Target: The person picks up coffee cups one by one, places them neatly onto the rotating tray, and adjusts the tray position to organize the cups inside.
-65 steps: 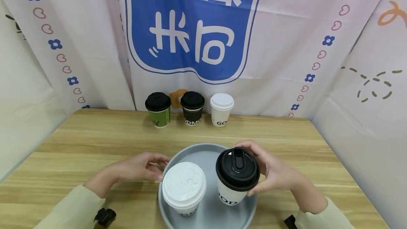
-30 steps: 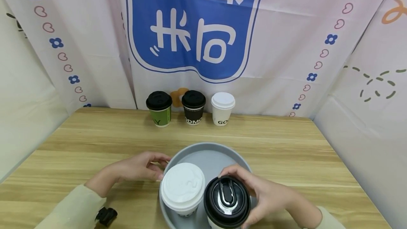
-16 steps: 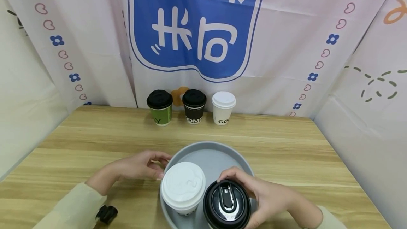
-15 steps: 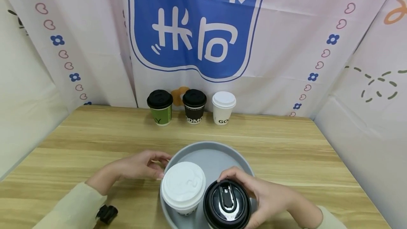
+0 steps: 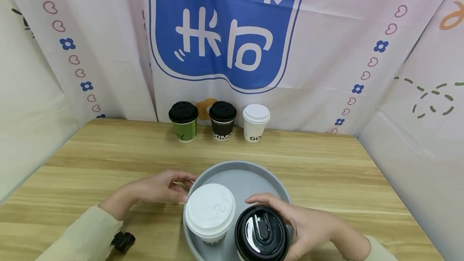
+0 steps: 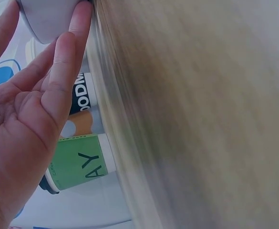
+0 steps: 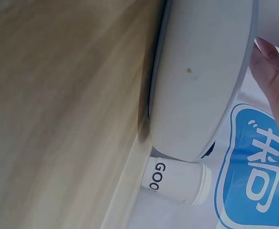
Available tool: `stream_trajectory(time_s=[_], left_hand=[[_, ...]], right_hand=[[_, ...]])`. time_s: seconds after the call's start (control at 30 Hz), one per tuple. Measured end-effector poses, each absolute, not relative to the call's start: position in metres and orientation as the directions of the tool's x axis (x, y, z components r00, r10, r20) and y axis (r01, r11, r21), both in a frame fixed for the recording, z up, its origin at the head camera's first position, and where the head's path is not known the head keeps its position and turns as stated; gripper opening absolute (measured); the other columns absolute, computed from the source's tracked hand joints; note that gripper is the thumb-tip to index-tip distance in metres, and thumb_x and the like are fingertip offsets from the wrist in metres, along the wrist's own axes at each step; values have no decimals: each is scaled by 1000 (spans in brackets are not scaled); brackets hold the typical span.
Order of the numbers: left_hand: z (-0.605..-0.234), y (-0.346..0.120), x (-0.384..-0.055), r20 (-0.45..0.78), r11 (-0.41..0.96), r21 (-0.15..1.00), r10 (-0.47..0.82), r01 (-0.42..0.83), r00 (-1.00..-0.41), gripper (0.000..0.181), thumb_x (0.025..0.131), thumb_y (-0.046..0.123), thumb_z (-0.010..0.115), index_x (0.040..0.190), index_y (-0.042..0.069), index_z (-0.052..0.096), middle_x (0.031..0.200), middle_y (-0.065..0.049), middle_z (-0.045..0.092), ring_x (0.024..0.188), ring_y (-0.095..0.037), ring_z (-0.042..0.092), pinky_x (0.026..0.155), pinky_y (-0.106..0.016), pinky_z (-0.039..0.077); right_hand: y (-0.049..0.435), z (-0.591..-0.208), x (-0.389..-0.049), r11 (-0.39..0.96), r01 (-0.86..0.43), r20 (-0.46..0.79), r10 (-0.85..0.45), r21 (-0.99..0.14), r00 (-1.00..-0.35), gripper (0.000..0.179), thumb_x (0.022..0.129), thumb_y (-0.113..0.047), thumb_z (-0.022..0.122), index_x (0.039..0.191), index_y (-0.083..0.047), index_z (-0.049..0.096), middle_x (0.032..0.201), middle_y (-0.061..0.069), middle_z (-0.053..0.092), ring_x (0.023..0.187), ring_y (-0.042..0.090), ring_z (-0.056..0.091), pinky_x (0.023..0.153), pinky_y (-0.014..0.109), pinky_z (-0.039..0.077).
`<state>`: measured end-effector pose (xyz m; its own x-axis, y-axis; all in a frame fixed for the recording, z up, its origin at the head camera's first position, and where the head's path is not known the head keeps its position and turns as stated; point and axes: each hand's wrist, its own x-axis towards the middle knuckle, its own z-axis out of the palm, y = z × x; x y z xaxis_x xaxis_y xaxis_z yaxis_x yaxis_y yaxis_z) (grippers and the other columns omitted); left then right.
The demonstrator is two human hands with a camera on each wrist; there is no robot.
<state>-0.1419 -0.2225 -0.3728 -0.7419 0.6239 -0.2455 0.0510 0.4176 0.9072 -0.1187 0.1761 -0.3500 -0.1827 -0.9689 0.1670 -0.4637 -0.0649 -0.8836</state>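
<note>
A round grey tray [image 5: 237, 169] lies on the wooden table, holding two lidded paper coffee cups side by side. The white-lidded cup [image 5: 210, 212] is on its left, the black-lidded cup [image 5: 262, 235] at its front right. My left hand [image 5: 159, 189] touches the tray's left rim with loosely bent fingers; in the left wrist view its fingertips meet the tray wall [image 6: 48, 24]. My right hand [image 5: 308, 222] is around the right side of the black-lidded cup, its forefinger extended and apart from the lid. The lid hides part of the thumb side.
Three smaller lidded cups line the table's back edge: a green cup [image 5: 184, 126], a black cup [image 5: 222, 124] and a white cup [image 5: 255, 126]. Behind them hangs a white curtain with a blue emblem [image 5: 224, 31]. Fabric walls stand at both sides.
My right hand has brought the black-lidded cup nearer and down onto the tray's front right; its forefinger has since come away from the lid. My left hand has stayed at the rim.
</note>
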Motion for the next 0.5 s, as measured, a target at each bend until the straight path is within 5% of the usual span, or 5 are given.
stream_trajectory(time_s=[0.27,0.5], left_hand=[[-373,-224,-141,-227,408,911,630,67,-742,63,93,18,70,143,-9,43,130,-23,58,112,-30,64,89,-26,57],[-372,-223,-140,-216,425,900,621,93,-754,58,94,17,68,142,-7,46,127,-21,61,112,-28,64,90,-26,57]], right_hand=[[186,-342,-123,-17,-528,147,-968,-849,-205,102,83,-17,82,157,-5,12,160,13,28,146,21,36,117,37,39],[209,-331,-141,20,-555,193,-926,-832,-323,97,80,-4,80,156,-1,18,152,18,41,140,26,45,115,39,42]])
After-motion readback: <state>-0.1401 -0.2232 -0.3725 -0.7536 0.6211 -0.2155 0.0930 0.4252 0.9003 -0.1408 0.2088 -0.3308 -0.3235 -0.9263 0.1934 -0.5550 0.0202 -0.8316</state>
